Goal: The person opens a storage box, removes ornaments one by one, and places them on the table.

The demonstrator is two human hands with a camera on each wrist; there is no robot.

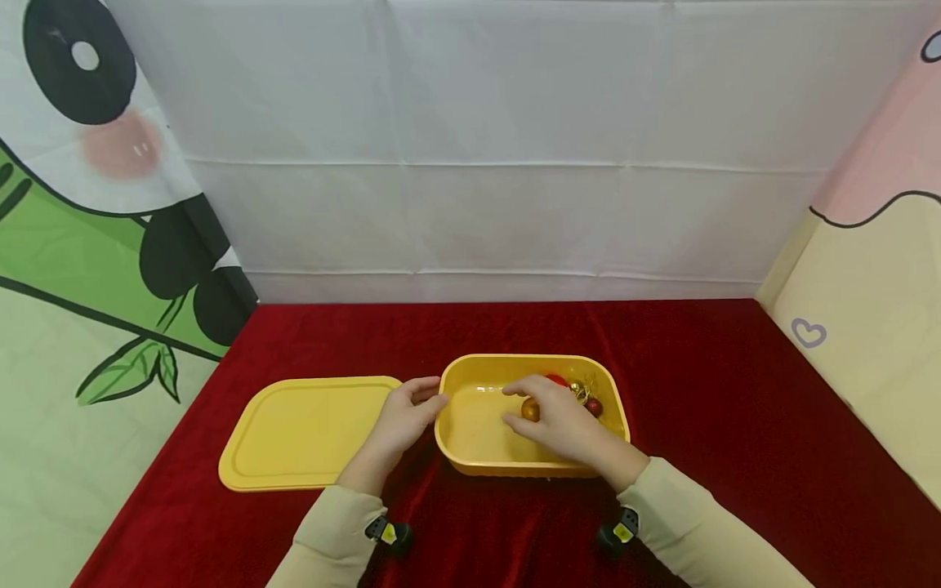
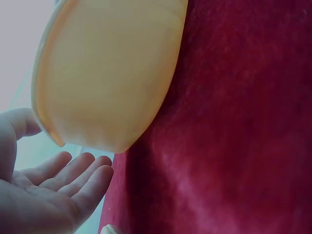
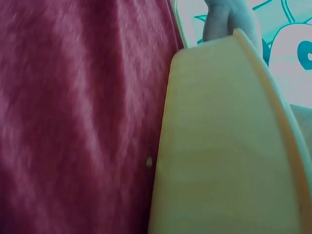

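A yellow plastic box (image 1: 470, 467) stands on the table with several small ornaments at its right end. Among them I see a gold ball (image 1: 529, 409), a dark red ball (image 1: 593, 406), a bright red piece (image 1: 556, 380) and shiny gold bits (image 1: 579, 389). My left hand (image 1: 401, 418) is at the box's left end. Its thumb touches the rim, and its fingers lie loosely extended beside the wall in the left wrist view. My right hand (image 1: 562, 418) hovers inside the box, thumb and fingers spread apart around the gold ball. The right wrist view does not show this hand.
A flat yellow lid (image 1: 309, 433) lies left of the box. Dark red velvet cloth (image 1: 706, 384) covers the table. A white sheet (image 1: 515, 220) hangs behind it, with cartoon-printed cloth at both sides. A tiny light speck (image 3: 149, 162) sits beside the box's near wall.
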